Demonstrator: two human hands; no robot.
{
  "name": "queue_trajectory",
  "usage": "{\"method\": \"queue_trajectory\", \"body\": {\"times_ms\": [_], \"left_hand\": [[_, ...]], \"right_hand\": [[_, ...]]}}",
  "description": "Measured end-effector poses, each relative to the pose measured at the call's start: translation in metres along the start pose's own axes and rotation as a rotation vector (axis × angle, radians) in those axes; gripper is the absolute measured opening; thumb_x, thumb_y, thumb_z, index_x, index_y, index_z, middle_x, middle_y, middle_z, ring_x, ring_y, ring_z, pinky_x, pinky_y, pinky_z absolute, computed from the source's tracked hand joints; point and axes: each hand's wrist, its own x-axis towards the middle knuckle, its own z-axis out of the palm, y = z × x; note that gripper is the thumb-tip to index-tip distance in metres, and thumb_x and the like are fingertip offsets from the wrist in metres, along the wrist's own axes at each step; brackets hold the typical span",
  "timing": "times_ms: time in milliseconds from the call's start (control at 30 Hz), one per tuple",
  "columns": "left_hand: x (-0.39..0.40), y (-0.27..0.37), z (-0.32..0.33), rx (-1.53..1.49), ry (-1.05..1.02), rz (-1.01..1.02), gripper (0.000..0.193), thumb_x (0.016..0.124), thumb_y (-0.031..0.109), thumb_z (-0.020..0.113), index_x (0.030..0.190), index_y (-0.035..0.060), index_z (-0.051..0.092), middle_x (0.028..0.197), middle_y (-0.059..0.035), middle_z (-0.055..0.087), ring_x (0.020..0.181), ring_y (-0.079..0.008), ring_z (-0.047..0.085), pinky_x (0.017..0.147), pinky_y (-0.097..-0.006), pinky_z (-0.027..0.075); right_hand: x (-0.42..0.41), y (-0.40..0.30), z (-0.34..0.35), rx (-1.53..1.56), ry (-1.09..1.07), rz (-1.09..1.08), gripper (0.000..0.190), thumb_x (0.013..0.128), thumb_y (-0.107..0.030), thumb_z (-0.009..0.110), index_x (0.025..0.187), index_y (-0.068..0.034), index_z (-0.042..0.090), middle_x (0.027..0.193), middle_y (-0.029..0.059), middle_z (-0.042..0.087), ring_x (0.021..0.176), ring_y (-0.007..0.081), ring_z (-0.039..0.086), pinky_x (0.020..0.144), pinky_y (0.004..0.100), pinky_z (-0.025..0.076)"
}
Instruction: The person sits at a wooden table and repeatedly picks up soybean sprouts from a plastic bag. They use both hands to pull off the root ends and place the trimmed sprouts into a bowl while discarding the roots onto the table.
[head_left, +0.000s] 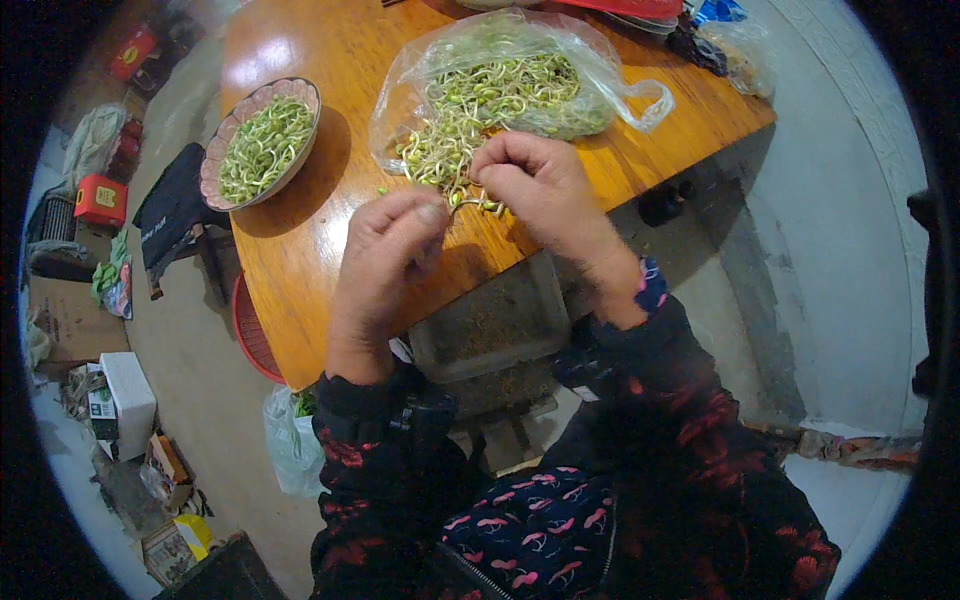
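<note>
My left hand (394, 251) is over the table's near edge, thumb and forefinger pinched together. A thin curved bean sprout (466, 202) runs from its fingertips. Slightly higher, my right hand (544, 184) has its thumb and curled fingers closed beside the sprout pile; whether anything is between them is hidden. Bean sprouts (442, 154) with yellow-green heads spill towards me from the mouth of a clear plastic bag (405, 71). To the left stands a pink-rimmed bowl (289, 176) with a heap of sprouts (266, 146) inside.
The glossy wooden table (292, 285) has a corner towards me. Under it are a grey plastic bin (487, 322) and a red basket (251, 330). A plastic bag with greens (289, 442) is on the floor. A stool with black cloth (176, 217) stands left; boxes line the wall.
</note>
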Motion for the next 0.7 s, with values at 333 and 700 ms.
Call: {"method": "queue_trajectory", "body": {"times_ms": [333, 700], "left_hand": [[0.014, -0.004, -0.016, -0.472, 0.117, 0.014, 0.018, 0.090, 0.016, 0.050, 0.098, 0.0008, 0.053, 0.066, 0.0002, 0.044, 0.048, -0.0050, 0.039, 0.037, -0.0156, 0.029], [0.014, -0.004, -0.015, -0.394, 0.136, -0.061, 0.011, 0.086, 0.013, 0.055, 0.092, 0.0040, 0.057, 0.070, -0.0013, 0.051, 0.050, -0.0060, 0.045, 0.037, -0.0157, 0.032]], "right_hand": [[-0.007, -0.003, -0.045, 0.000, -0.746, 0.092, 0.013, 0.079, -0.012, 0.058, 0.080, 0.000, 0.061, 0.073, 0.0029, 0.056, 0.069, 0.0112, 0.053, 0.063, 0.0258, 0.042], [0.008, 0.041, -0.031, -0.629, -0.175, -0.336, 0.017, 0.067, -0.006, 0.059, 0.084, -0.008, 0.064, 0.078, 0.0106, 0.053, 0.077, 0.0294, 0.055, 0.067, 0.0362, 0.046]]}}
